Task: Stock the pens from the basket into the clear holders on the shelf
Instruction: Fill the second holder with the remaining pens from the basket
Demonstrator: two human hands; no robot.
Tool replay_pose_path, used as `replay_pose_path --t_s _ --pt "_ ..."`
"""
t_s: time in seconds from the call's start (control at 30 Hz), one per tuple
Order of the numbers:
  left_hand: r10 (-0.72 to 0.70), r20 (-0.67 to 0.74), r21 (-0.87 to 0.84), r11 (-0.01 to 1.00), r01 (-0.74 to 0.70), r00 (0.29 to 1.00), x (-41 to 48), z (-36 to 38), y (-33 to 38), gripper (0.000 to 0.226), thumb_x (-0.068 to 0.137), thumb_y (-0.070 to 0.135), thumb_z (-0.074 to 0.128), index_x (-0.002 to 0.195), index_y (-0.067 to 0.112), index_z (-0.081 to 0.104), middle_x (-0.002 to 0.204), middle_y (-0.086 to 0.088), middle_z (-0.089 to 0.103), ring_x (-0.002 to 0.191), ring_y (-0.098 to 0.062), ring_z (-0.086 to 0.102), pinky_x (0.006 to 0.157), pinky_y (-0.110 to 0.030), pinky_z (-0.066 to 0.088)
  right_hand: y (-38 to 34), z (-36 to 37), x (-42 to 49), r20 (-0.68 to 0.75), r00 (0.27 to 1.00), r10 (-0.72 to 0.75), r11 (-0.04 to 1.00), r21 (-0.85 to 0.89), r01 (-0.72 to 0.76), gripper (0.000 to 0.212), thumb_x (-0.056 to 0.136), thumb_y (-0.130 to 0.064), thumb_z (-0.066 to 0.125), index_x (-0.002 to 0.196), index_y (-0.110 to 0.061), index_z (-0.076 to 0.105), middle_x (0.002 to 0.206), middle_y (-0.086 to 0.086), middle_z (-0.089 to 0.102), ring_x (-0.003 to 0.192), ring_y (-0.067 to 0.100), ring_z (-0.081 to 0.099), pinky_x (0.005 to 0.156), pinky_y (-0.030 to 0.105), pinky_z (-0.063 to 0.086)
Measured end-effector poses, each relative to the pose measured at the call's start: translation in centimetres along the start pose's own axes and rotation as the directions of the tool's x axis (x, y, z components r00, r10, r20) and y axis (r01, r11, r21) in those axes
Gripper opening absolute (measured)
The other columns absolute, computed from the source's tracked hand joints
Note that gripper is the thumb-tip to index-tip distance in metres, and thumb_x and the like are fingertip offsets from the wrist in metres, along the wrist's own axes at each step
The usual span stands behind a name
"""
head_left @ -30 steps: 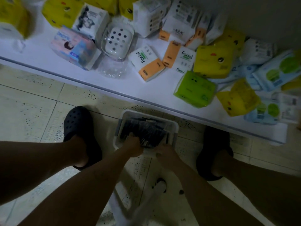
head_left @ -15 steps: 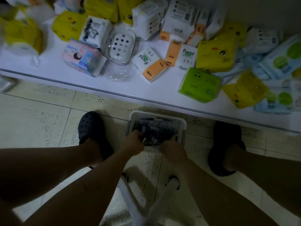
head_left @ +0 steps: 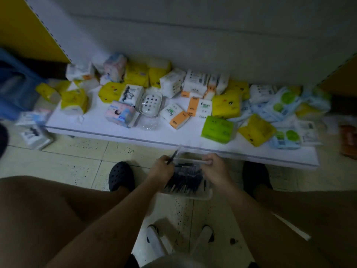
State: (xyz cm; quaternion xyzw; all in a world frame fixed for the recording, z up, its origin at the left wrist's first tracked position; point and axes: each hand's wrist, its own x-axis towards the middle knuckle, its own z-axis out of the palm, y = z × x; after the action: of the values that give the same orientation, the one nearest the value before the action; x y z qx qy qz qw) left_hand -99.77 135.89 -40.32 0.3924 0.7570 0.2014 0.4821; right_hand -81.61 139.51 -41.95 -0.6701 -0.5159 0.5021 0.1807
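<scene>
Sitting low facing the shelf, knees apart, with the basket set between the feet just in front of the shelf edge, probably to keep the reach short. Gripping the basket's far rim with the right hand, fingers curled over a white bar, likely to steady or tip it; cannot tell whether resting on the floor or lifted. Pinching one pen in the left hand, fingers curled round the lower barrel, upper end angled toward the shelf and clear of the pile; looks like picking out one at a time. Leaving the other pens in the basket in a loose heap, mostly lined up lengthwise. Dark slim barrels, a few pale ends; too blurred for brand or ink colour. Pinched pen dark below, paler and see-through above, thin, likely light and easy to hold. Basket of pale translucent plastic, shallow, rectangular. No clear holders made out on the shelf, only tissue packs and a wrapped white dish with holes. Judged early in the job, with the basket well filled.
</scene>
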Motion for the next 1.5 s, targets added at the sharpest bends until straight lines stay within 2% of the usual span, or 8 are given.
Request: replay_pose_path --t_s 0.17,0.33,0.5,0.63,0.73,0.93,1.3,1.5 --pt "0.286 -0.133 -0.084 0.951 -0.298 0.949 -4.3 -2.4 5.3 0.015 0.098 0.028 0.051 0.108 0.021 0.059 0.07 -0.007 0.067 0.051 -0.013 0.057 0.054 -0.026 0.048 -6.2 -4.6 -3.0 -0.008 0.973 -0.229 0.973 -0.017 0.229 0.01 0.087 -0.011 0.066 0.081 -0.015 0.06 0.075 0.007 0.062 0.069 0.027 0.063 0.064 0.032 0.057" --pt "0.447 -0.19 0.015 0.892 -0.453 0.874 -8.0 -4.5 10.9 0.023 0.101 0.019 0.043 0.108 0.008 0.062 0.088 -0.014 0.064 0.073 -0.025 0.06 0.067 -0.034 0.049 -11.2 -9.2 -7.3 0.005 0.91 -0.415 0.908 0.059 0.414 0.021 0.086 -0.013 0.071 0.07 -0.026 0.066 0.073 0.014 0.065 0.066 0.02 0.06 0.062 0.039 0.051" --pt "0.655 -0.263 0.035 0.74 -0.672 0.708 -13.0 -6.9 17.2 0.034 0.101 0.035 0.039 0.091 0.008 0.058 0.075 -0.014 0.058 0.069 -0.026 0.055 0.061 -0.036 0.039 -18.4 -13.1 -10.6 -0.119 0.8 -0.587 0.803 0.035 0.595 0.007 0.082 -0.017 0.076 0.079 -0.023 0.073 0.07 -0.006 0.068 0.063 -0.002 0.058 0.068 0.031 0.052" --pt "0.744 -0.394 0.029 0.597 -0.802 0.539 -16.1 -9.0 21.9 0.029 0.1 0.035 0.043 0.094 0.018 0.066 0.062 -0.006 0.06 0.06 -0.019 0.058 0.056 -0.033 0.043 -24.0 -15.9 -13.2 -0.173 0.712 -0.68 0.718 0.038 0.695 0.011 0.079 -0.018 0.076 0.072 -0.026 0.072 0.072 -0.003 0.07 0.072 0.014 0.065 0.078 0.05 0.057" --pt "0.807 -0.369 -0.011 0.492 -0.87 0.461 -18.2 -10.6 25.4 0.019 0.1 0.028 0.046 0.101 0.024 0.064 0.064 -0.001 0.063 0.056 -0.014 0.058 0.054 -0.028 0.046 -27.5 -17.8 -15.6 -0.218 0.614 -0.758 0.634 -0.028 0.773 0.006 0.082 -0.016 0.075 0.087 -0.015 0.072 0.074 -0.005 0.069 0.071 0.014 0.067 0.074 0.044 0.058" --pt "0.82 -0.418 -0.029 0.419 -0.908 0.391 -20.0 -12.8 31.6 0.029 0.101 0.035 0.043 0.097 0.017 0.065 0.071 0.006 0.063 0.063 -0.004 0.055 0.058 -0.019 0.041 -32.6 -20.3 -18.2 -0.345 0.466 -0.815 0.536 -0.143 0.832 0.046 0.081 -0.021 0.076 0.121 -0.033 0.057 0.077 -0.005 0.067 0.067 0.005 0.064 0.067 0.018 0.053" --pt "0.833 -0.426 -0.149 0.32 -0.936 0.353 -19.9 -19.4 39.6 0.013 0.093 0.015 0.059 0.105 0.012 0.063 0.092 -0.003 0.072 0.086 -0.016 0.07 0.08 -0.039 0.058 -40.6 -22.9 -16.2 -0.448 0.323 -0.834 0.451 -0.217 0.866 0.04 0.077 -0.024 0.08 0.113 -0.029 0.061 0.084 -0.011 0.064 0.068 0.001 0.063 0.062 0.011 0.051" --pt "0.808 -0.509 -0.075 0.302 -0.95 0.297 -18.3 -22.1 41.8 0.02 0.09 0.011 0.062 0.109 0.017 0.062 0.095 -0.002 0.069 0.084 -0.011 0.07 0.077 -0.033 0.06 -44.0 -23.0 -14.0 -0.512 0.236 -0.826 0.387 -0.209 0.898 0.036 0.08 -0.024 0.077 0.11 -0.024 0.057 0.084 -0.012 0.06 0.071 0.001 0.063 0.062 0.01 0.051"
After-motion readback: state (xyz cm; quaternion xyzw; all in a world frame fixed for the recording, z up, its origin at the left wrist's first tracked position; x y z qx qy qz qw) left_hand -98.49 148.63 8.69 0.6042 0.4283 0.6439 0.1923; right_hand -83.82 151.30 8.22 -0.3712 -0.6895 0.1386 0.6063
